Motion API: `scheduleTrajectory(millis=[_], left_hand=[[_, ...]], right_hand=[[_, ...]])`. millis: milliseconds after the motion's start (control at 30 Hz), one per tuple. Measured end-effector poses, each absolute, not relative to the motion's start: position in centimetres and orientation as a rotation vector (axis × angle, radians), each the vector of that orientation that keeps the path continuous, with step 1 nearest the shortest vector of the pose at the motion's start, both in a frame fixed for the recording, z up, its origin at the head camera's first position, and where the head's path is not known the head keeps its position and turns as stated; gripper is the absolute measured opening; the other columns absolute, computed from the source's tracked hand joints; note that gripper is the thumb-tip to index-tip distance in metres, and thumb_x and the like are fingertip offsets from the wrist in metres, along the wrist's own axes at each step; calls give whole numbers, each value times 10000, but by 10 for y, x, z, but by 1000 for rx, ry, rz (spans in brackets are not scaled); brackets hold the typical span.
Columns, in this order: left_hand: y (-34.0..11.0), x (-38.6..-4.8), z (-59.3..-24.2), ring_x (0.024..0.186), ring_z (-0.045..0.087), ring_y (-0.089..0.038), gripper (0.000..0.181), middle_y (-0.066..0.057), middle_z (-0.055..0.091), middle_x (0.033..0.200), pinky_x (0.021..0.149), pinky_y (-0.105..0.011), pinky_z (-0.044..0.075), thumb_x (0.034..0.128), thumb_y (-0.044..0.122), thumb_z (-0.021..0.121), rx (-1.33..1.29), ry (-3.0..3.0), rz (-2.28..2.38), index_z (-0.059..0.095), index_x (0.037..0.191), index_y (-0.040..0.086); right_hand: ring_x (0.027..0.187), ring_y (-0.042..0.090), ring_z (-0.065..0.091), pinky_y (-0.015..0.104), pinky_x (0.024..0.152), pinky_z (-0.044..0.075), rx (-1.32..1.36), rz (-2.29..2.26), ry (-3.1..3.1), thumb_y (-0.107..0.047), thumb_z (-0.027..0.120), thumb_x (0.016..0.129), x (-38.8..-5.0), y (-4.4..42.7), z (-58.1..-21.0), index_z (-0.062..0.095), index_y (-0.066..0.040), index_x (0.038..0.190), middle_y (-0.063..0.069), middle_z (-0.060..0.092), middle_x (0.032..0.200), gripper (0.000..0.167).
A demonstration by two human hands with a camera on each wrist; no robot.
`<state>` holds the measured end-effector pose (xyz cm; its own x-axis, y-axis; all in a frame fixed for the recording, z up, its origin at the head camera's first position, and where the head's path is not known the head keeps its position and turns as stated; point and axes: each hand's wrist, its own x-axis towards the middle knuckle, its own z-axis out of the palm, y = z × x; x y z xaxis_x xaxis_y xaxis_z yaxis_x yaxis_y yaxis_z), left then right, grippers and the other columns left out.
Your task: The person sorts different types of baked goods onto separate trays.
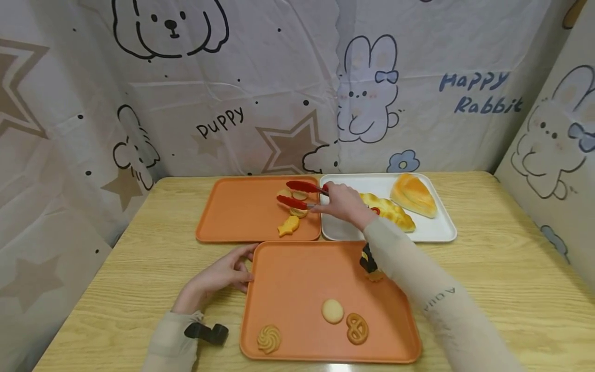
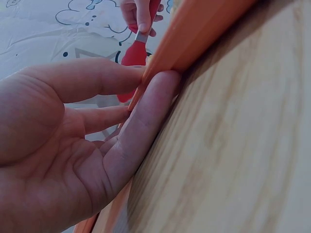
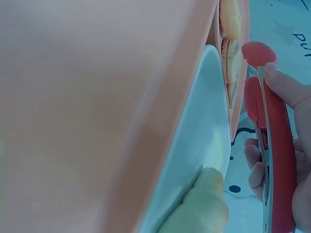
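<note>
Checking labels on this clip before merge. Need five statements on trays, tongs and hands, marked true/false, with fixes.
1. The right grip holds the red tongs. True.
2. The left grip touches nothing. False: it holds the edge of the near orange tray.
3. The white tray carries a braided bread and a wedge-shaped bread. True.
4. The pretzel cookie lies on the white tray. False: it lies on the near orange tray.
5. The fish-shaped cookie lies on the far orange tray. True.
</note>
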<state>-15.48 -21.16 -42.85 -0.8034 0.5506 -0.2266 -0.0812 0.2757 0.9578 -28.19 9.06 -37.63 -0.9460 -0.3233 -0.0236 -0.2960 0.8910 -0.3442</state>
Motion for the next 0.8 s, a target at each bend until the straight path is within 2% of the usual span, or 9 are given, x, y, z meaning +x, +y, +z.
scheduleTrajectory(millis=[333,667,800], left_hand=[[-212,-155,-428,762,537,-172,712,-224,307,1257,636,-370,550,859,18,550,404,2046,1538,155,1450,51],[-213,-154,-428,767,539,-175,713,-210,309,1255,645,-373,549,859,19,548,402,2051,1530,156,1453,66],[-213,-155,-427,764,541,-169,710,-220,314,1258,645,-366,549,859,17,550,411,2049,1534,160,1451,61]], right_hand=[[660,202,515,269,532,417,-500,-535,2958,-534,693,713,-271,107,-368,544,-51,1113,53,599,825,644],[719,201,540,324,640,492,-560,-471,2996,-525,732,672,-247,128,-362,523,-63,1156,85,636,914,700],[713,194,555,338,631,489,-616,-468,3018,-526,730,672,-238,137,-359,536,-68,1126,91,645,905,673]])
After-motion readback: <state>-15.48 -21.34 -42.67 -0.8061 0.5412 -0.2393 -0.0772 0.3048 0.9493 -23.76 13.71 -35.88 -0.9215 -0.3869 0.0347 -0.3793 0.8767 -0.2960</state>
